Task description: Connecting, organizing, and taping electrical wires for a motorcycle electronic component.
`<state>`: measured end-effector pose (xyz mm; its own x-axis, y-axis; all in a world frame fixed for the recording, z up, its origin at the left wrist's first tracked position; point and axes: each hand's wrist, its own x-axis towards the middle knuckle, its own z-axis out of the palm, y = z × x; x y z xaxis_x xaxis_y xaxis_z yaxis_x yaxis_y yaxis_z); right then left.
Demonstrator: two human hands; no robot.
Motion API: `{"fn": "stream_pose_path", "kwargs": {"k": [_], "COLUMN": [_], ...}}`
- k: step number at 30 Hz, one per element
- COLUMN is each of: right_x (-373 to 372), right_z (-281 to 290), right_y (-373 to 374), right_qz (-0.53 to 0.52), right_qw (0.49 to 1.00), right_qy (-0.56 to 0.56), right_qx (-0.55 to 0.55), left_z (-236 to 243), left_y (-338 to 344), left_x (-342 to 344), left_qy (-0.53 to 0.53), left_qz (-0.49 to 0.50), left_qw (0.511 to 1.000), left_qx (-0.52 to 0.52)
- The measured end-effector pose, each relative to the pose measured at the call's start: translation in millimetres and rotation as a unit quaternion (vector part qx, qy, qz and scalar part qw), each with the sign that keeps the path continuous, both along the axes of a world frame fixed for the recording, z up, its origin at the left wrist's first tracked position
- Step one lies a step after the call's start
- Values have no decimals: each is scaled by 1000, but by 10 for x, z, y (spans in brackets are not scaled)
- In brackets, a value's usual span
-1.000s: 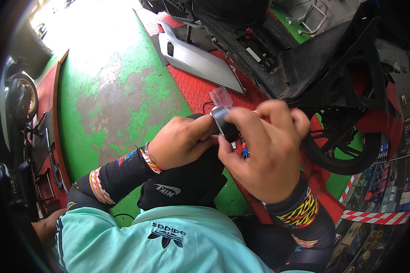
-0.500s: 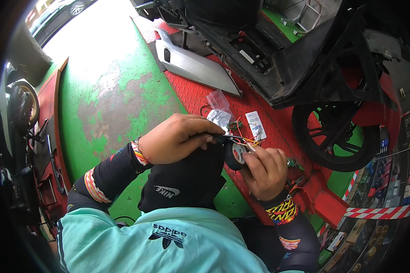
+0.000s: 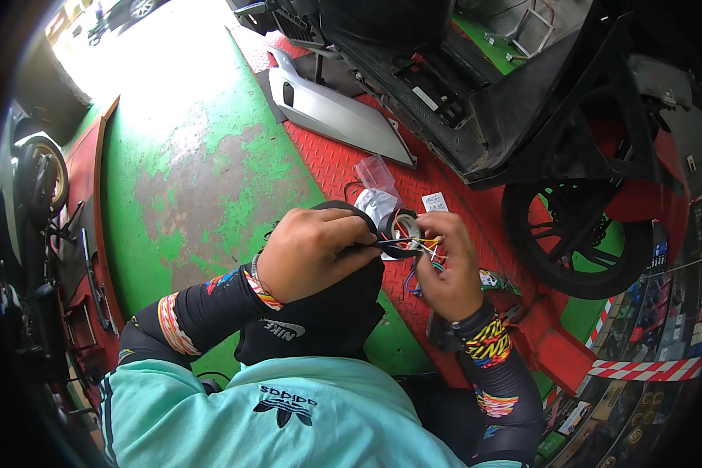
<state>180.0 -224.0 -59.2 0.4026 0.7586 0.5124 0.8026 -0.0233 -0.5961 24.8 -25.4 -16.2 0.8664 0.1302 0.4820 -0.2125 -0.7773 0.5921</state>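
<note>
Left hand [image 3: 312, 253]: thumb and forefinger pressed together on a dark cable [image 3: 391, 243]; exact contact covered by the knuckles, lower fingers curled under and mostly out of sight

Right hand [image 3: 451, 273]: thumb and forefinger bent inward at the coloured wires [image 3: 431, 243] and the near rim of the black tape roll; cannot tell which of the two is clamped, or how firmly

Black tape roll [image 3: 387, 225]: sits between the two sets of fingertips, just right of the left ones; pale core partly crossed by wires, free end of tape not distinguishable

Coloured wires: run red, yellow and white from the left fingertips' side into the right grasp; ends too small to make out; blue and green loops below the right fingertips, partly hidden by the thumb

White card [image 3: 434, 203]: lies just beyond the right fingers, lower part covered by them; print unclear

Whitish packet [image 3: 374, 203] and clear bag [image 3: 376, 175]: lie beyond the left fingertips, packet partly behind the roll

Silver panel [image 3: 343, 113]: rests farther beyond the left fingers, on a red tread plate [image 3: 320, 148]

Scooter [image 3: 507, 125]: stands beyond the right fingers, cut off at the upper edge; front wheel [image 3: 630, 264] well to their right, far side lost in shadow
</note>
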Motion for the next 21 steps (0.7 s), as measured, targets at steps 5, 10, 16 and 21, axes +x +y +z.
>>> {"fn": "stream_pose_path", "kwargs": {"k": [5, 10, 16, 21], "right_x": [40, -33, -52, -26], "right_z": [261, 428, 98, -11], "right_y": [-31, -44, 12, 86], "right_qz": [10, 123, 112, 127], "right_qw": [966, 926, 947, 967], "right_qy": [249, 353, 300, 216], "right_qx": [70, -55, 9, 54], "left_z": [-69, -47, -47, -49], "left_y": [-14, 16, 24, 30], "left_x": [-11, -7, 16, 26], "left_qy": [-10, -21, -18, -1], "left_qz": [2, -5, -22, -36], "left_qw": [1000, 999, 999, 999], "left_qx": [2, -25, -41, -40]}}
